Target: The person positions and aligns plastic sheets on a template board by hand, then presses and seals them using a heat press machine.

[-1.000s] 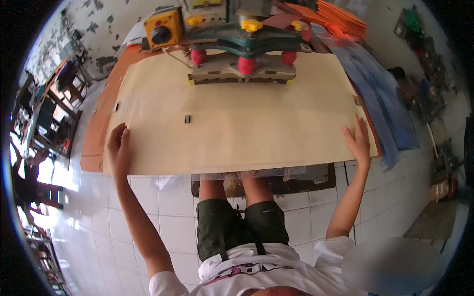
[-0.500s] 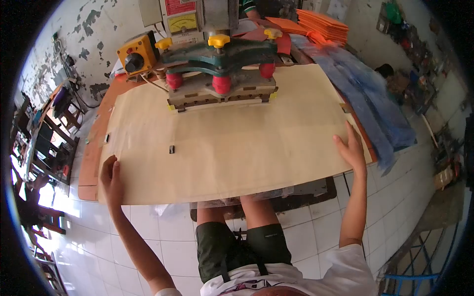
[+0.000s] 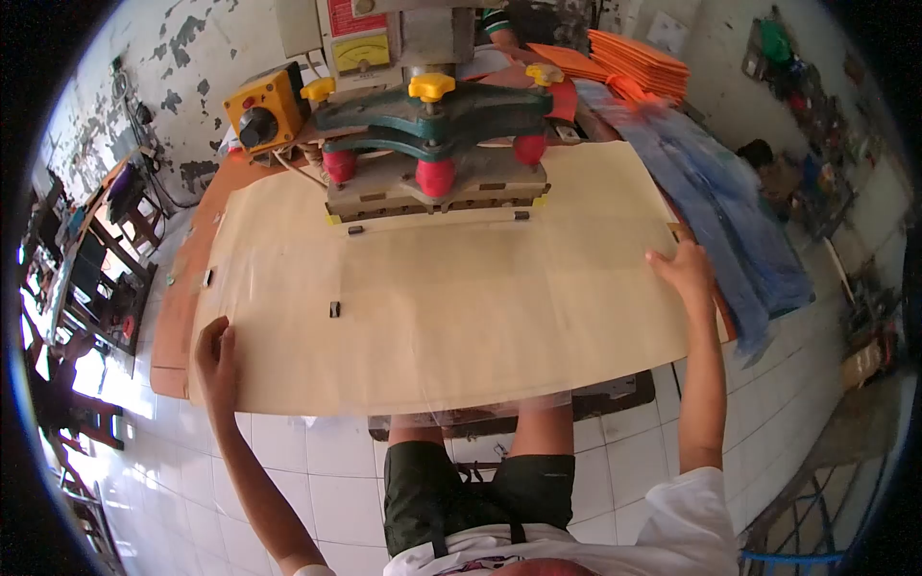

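A wide cream sheet [image 3: 432, 336] lies on the work surface, with a clear film visible over part of it. My left hand [image 3: 217, 370] rests at its left edge, fingers loosely bent, the thumb a little apart; nothing shows in it. At the right edge my right hand [image 3: 687, 274] lies with the thumb spread and the fingertips by a small brownish piece [image 3: 678, 232]. Above the sheet's back part hangs a press head [image 3: 437, 192] with red mounts and yellow knobs. Small dark blocks [image 3: 356, 229] sit just in front of it, and another dark block [image 3: 334, 309] lies left of centre.
A yellow control box [image 3: 261, 113] stands back left. Stacked orange sheets [image 3: 639, 65] are at back right, beside blue plastic sheeting [image 3: 711, 202] hanging over the right side. Another person's arm [image 3: 499, 27] shows behind the press. White floor tiles [image 3: 322, 456] surround the table.
The press head has risen slightly, and two dark blocks beneath its front edge now show. My right hand's fingers have bent toward the small brownish piece. The view has tilted a little upward.
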